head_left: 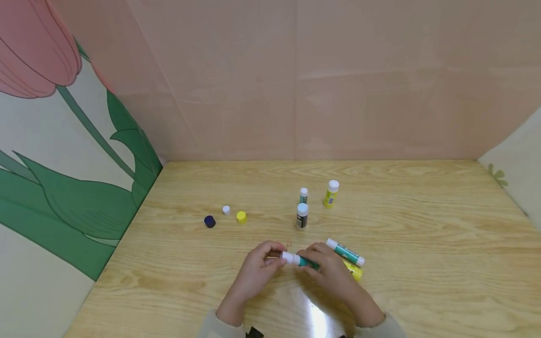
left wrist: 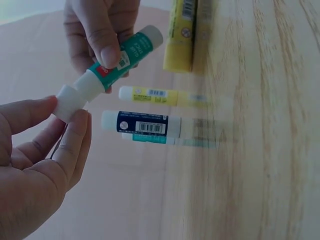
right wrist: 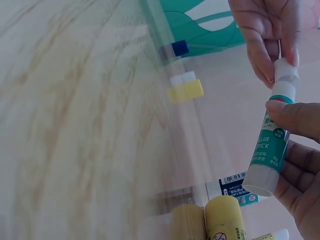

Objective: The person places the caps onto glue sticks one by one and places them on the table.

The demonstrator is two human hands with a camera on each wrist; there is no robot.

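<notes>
Between both hands is a green-labelled glue stick [head_left: 310, 263], held slantwise above the table. My right hand [head_left: 331, 271] grips its body, the thumb lying across the label in the left wrist view. With thumb and fingertips my left hand [head_left: 258, 268] pinches the white cap [left wrist: 69, 104] at its end. The cap sits slightly askew against the white neck [left wrist: 89, 85], touching it; whether it is seated there I cannot tell. Close by my right hand another green glue stick [head_left: 346, 252] lies on its side, with a yellow glue stick [head_left: 353, 270] partly hidden behind that hand.
Upright farther back stand a dark-blue-labelled glue stick [head_left: 302, 218], a small green one [head_left: 304, 195] partly behind it, and a yellow one [head_left: 331, 195]. Loose at the left lie a dark blue cap [head_left: 210, 221], a white cap [head_left: 226, 210] and a yellow cap [head_left: 241, 217].
</notes>
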